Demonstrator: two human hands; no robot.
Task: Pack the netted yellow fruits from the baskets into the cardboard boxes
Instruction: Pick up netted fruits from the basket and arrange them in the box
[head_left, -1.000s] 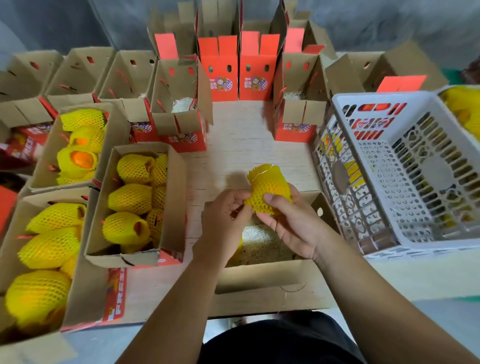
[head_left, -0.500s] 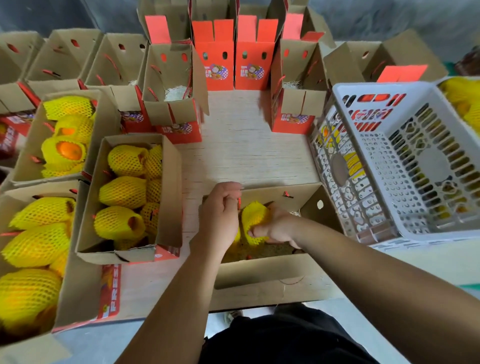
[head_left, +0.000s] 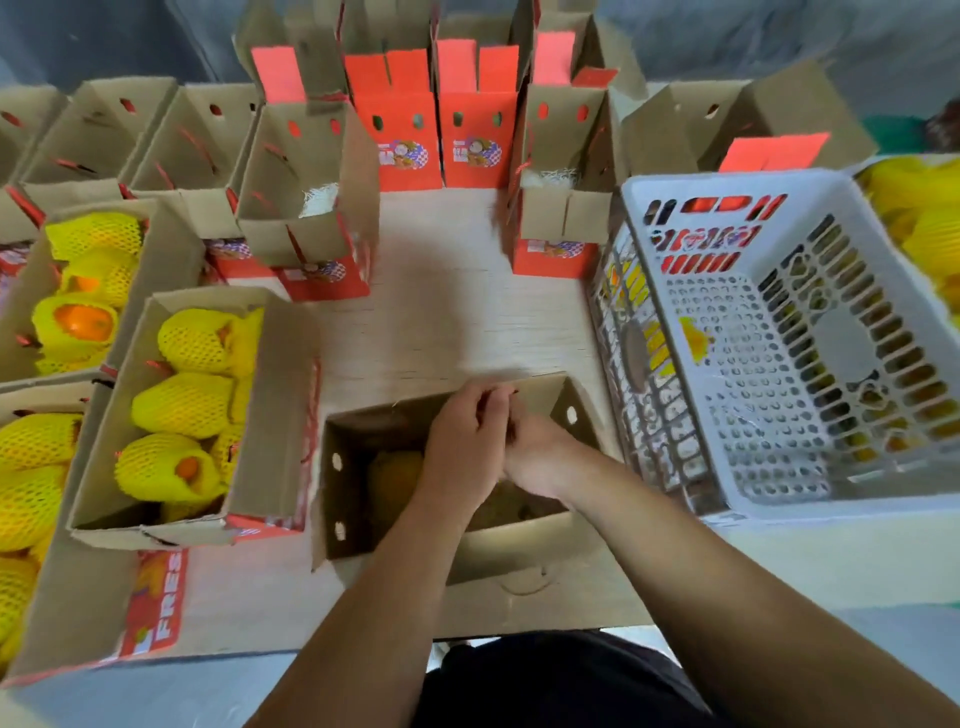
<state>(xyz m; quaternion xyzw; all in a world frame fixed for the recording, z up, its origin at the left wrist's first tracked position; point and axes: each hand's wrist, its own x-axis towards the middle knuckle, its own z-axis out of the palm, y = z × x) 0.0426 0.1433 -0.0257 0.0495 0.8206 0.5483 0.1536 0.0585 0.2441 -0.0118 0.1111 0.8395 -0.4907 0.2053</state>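
Note:
An open cardboard box (head_left: 467, 558) stands in front of me. Both hands are down inside it. My left hand (head_left: 460, 449) has its fingers curled at the top of the box's far wall. My right hand (head_left: 537, 460) reaches in beside it, with its fingers hidden behind the left hand. One netted yellow fruit (head_left: 395, 475) lies in shadow on the box floor, left of my left hand. A white plastic basket (head_left: 727, 182) at the right shows a bare perforated floor. A second basket at the far right edge holds netted yellow fruits (head_left: 924, 223).
Three filled boxes of netted fruits (head_left: 182, 400) line the left side. Several upright empty cardboard and red boxes (head_left: 410, 130) ring the back of the wooden table (head_left: 457, 312). The table's front edge is close to my body.
The netted fruit I held up in both hands went down into the box. Both hands are now low inside it and the fruit is out of sight behind them.

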